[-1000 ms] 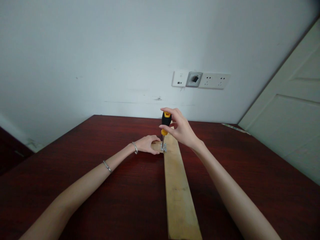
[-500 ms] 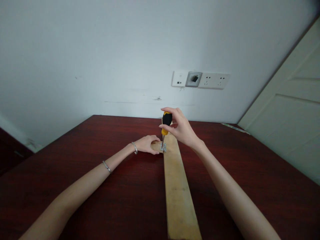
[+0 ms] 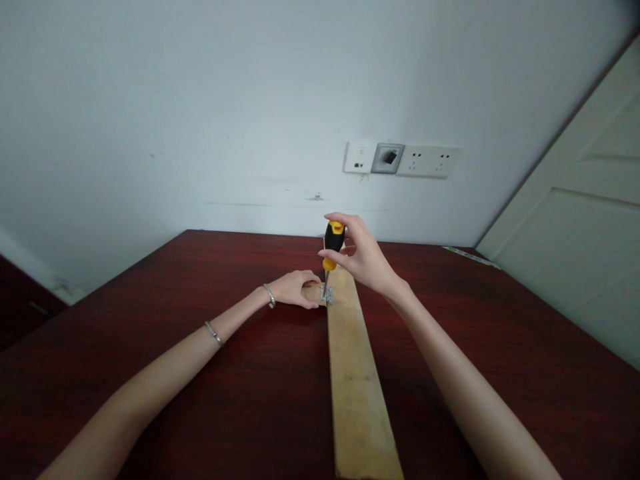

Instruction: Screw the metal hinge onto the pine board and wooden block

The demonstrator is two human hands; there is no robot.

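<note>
Right hand and left hand come together toward the far edge of the broad, dark-red wooden tabletop; along it lies a long, pale-yellow wooden plank, pointing away from the wearer; by its left edge, near the far end, sits a short, light-tan wooden piece, pinched between the left thumb and fingers; a black-and-yellow, bulb-handled screwdriver stands over the join, its handle pinched between the right thumb and fingertips, its thin metal shaft pointing down; beneath, a small, silver metal hinge spans both pieces, and the tip appears to meet it, though any screw head is too small to make out; good work here, I judge, wants the shaft square to the hinge, since it seems to lean slightly; steady downward pressure while turning should guard against slipping; the left grip should hold the join snug, fingers clear of the tip.
</note>
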